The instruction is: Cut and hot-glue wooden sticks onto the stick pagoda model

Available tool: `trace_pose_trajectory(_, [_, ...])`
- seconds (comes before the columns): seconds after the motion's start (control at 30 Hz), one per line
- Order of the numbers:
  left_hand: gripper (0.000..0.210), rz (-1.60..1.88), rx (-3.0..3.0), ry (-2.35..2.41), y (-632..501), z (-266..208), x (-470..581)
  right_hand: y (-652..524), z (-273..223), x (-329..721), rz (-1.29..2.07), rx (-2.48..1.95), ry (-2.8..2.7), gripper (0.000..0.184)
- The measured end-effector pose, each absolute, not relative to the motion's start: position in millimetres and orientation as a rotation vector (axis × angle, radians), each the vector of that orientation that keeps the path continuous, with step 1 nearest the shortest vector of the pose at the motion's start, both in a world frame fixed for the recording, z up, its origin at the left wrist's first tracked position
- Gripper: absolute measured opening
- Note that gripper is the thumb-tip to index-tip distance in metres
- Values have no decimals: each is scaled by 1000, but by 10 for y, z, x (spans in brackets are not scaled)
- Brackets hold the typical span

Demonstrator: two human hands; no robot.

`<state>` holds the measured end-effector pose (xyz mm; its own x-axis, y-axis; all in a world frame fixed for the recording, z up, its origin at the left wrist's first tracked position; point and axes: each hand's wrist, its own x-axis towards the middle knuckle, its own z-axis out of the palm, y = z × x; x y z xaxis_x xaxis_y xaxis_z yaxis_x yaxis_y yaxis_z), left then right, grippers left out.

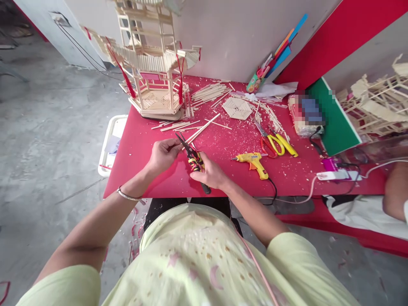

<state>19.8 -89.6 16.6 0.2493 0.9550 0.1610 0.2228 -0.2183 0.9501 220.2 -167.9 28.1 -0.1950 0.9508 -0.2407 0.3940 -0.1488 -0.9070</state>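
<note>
My right hand (212, 172) is wrapped around the black and yellow handles of a pair of garden snips (195, 160). Their dark blades stand apart and point up and left, close to the fingertips of my left hand (164, 155). That hand is closed in a pinch on a thin wooden stick (204, 128), which slants up to the right behind the blades. Its pinched end is mostly hidden by the fingers and snips. Just beyond my hands, several loose sticks (180, 126) lie on the red table (127, 170).
A wooden stick pagoda (149, 91) with red tassels stands at the back left. Right of my hands lie a yellow glue gun (253, 161), yellow-handled pliers (285, 144) and red-handled scissors (267, 146). Behind are a hexagonal stick panel (236, 108) and a pen cup (255, 81). Another person's arm (397, 187) is at far right.
</note>
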Motion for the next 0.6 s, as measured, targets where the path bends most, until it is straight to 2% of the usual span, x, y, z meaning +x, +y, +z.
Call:
trace_pose_trajectory(0.2, [27,935,1600,1107,-842,214,54,-1746,393,2268,1496,-1429,-1357,45])
trace_pose_trajectory(0.33, [41,938,1300,848,-879,105,19,-1808,379,2246,2104,-915,-892,45])
trace_pose_trajectory(0.4, [43,955,1247,814,-857,49,19,-1807,344,2233,2253,-688,-621,48])
trace_pose_trajectory(0.6, [27,949,1814,1470,-600,-92,-42,-1713,174,2276,2249,-773,-300,40])
